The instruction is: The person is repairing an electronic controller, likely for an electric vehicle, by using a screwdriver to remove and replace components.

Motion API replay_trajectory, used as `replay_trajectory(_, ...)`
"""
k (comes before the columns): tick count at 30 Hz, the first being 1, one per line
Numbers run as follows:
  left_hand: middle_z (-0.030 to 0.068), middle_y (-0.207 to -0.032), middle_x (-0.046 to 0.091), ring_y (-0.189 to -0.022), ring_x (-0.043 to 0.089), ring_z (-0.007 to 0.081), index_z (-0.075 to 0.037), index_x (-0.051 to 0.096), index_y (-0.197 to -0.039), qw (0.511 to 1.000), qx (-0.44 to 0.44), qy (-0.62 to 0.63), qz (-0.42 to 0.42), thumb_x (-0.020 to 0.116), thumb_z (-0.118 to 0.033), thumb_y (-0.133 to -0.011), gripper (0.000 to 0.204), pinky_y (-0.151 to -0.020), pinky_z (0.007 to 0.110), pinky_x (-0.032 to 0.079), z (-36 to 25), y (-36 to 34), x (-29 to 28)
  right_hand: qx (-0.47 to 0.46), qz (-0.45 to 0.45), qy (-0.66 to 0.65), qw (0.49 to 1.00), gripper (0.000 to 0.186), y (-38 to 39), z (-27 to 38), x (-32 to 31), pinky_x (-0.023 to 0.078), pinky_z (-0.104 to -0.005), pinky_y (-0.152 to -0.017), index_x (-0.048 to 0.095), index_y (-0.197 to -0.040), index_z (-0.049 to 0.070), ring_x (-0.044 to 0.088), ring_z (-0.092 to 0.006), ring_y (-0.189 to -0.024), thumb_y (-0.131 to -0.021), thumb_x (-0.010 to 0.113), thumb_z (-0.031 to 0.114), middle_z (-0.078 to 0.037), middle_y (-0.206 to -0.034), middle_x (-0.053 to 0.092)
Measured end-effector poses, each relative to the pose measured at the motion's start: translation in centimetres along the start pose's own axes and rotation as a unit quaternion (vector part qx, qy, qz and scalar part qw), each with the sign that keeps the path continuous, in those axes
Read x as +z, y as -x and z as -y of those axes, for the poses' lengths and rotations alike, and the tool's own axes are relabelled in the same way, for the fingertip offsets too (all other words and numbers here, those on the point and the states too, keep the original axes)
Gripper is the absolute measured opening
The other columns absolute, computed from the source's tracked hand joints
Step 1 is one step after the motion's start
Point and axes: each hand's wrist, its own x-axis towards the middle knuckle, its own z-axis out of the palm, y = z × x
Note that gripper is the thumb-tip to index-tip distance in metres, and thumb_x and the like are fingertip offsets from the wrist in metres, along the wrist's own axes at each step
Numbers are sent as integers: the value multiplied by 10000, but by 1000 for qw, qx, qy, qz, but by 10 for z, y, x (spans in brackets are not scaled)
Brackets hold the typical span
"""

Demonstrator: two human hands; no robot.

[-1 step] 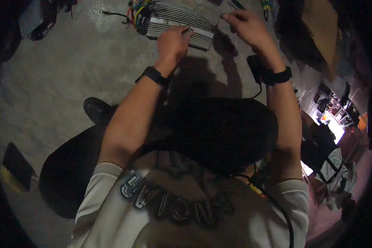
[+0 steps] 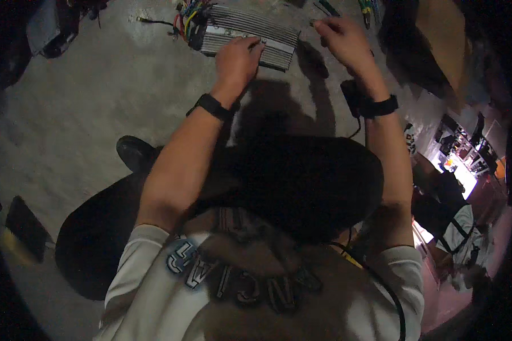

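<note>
A silver finned metal controller box (image 2: 250,25) lies on the floor at the top of the view, with a bundle of coloured wires (image 2: 190,17) coming out of its left end. My left hand (image 2: 237,61) rests over its near side, thumb and fingers pinched together at the smooth middle strip. Whatever sits between those fingertips is too small to name. To the right of the box, apart from it, my right hand (image 2: 344,42) is raised with thumb and forefinger pressed together. A tiny dark tip shows at that pinch, its kind unclear.
Green-handled tools (image 2: 366,11) lie at the top right, near a brown cardboard panel (image 2: 441,40). A dark boxy object (image 2: 44,28) stands at the upper left. A black cable (image 2: 153,21) stretches left from the wires. My black shoe (image 2: 133,152) is on the concrete floor (image 2: 91,108).
My right hand has shifted slightly to the right, away from the box. My left hand keeps its place on the box.
</note>
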Motion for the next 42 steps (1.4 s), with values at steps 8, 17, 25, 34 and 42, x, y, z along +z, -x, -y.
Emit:
replay_trajectory(8, 162, -1016, 759, -927, 731, 304, -74, 786, -1097, 997, -59, 27, -30, 764, -241, -916, 247, -834, 377, 556, 22, 0, -1, 67, -141, 33, 987, 414, 11, -177, 96, 522, -505, -927, 702, -1186, 1, 663, -438, -1071, -977, 636, 352, -251, -1146, 703)
replay_trajectory(17, 143, -910, 754, -800, 719, 259, -74, 795, -1038, 995, -41, 26, -86, 781, -219, -890, 208, -728, 358, 555, 20, 5, -11, 51, -182, 76, 979, 356, 8, -190, 121, 517, -490, -929, 700, -1188, 29, 655, -418, -1084, -967, 659, 305, -221, -1134, 706)
replay_trajectory(25, 146, -905, 737, -813, 717, 302, -69, 789, -1020, 997, -37, -5, -72, 773, -231, -895, 205, -747, 377, 556, 34, 13, -8, -182, -154, -62, 969, 295, 3, -65, 108, 521, -476, -921, 737, -1143, 73, 663, -385, -1024, -959, 666, 292, -169, -1095, 712)
replay_trajectory(34, 152, -967, 752, -847, 733, 279, -50, 781, -1053, 996, -55, -1, -66, 769, -227, -913, 226, -774, 364, 564, 34, 12, -18, -352, -40, 3, 935, 234, -16, -7, 126, 537, -464, -908, 726, -1119, 65, 644, -343, -1056, -936, 648, 188, -123, -1066, 688)
replay_trajectory(42, 135, -983, 770, -851, 743, 234, -39, 781, -1066, 997, -60, 4, -54, 787, -215, -913, 234, -777, 333, 568, 33, 13, -29, -336, 3, 5, 942, 213, -13, 5, 123, 543, -456, -894, 723, -1091, 54, 650, -345, -1033, -944, 634, 179, -130, -1063, 664)
